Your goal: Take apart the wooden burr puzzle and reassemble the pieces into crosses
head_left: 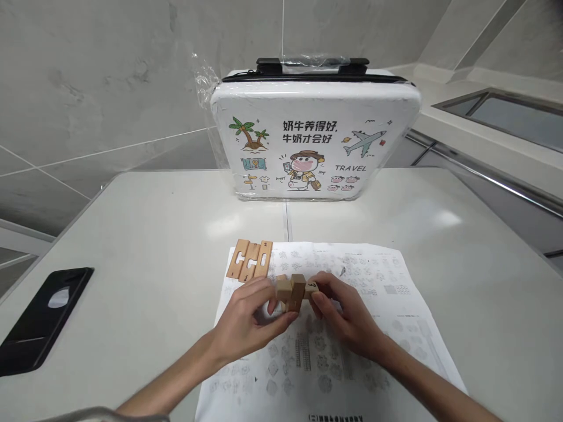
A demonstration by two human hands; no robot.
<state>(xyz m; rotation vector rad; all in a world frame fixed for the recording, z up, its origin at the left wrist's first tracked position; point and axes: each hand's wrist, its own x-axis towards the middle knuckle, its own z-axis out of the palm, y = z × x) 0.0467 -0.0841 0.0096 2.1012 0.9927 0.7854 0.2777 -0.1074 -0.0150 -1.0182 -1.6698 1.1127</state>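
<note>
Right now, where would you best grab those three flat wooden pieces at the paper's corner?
Probably from above, pinching the outer long edges of the wooden pieces: they lie flat, side by side, with those edges clear.

Notched wooden slats (249, 260) lie at the white printed sheet's (378, 305) far-left corner, with joined wooden blocks (294, 291) just before them. A white hard-shell suitcase (314, 138) stands behind the sheet, and a black slab phone (41, 319) lies far left.

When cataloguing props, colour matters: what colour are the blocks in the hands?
The blocks are pale tan, unpainted wood; head view.
</note>
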